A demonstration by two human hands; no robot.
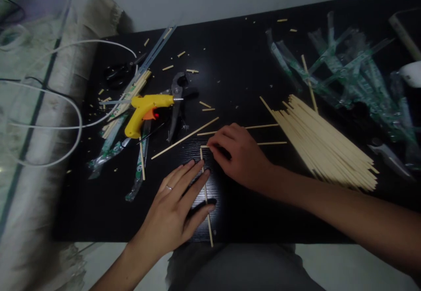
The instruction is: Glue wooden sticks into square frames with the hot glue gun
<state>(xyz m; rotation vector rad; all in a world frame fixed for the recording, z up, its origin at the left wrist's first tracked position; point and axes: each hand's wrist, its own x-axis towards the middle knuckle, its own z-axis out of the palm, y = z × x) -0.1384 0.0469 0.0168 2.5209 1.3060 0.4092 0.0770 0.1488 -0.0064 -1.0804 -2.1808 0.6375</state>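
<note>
My left hand (179, 201) rests on the dark table with its fingers stretched out. Its fingertips touch a thin wooden stick (208, 221) that points toward me. My right hand (238, 155) pinches a second wooden stick (271, 143) lying crosswise. The ends of these two sticks meet at a corner just left of my right fingertips; whether they are joined I cannot tell. Another stick (263, 126) passes behind my right hand, and a slanting stick (184, 138) lies beyond my left hand.
A yellow glue gun (148, 107) lies at left beside grey-handled cutters (176, 102) and black scissors (118, 72). At right are a pile of sticks (325, 142), clear plastic wrappers (355, 67) and a blade-like tool (391, 157). A white cable (80, 120) loops over the left edge.
</note>
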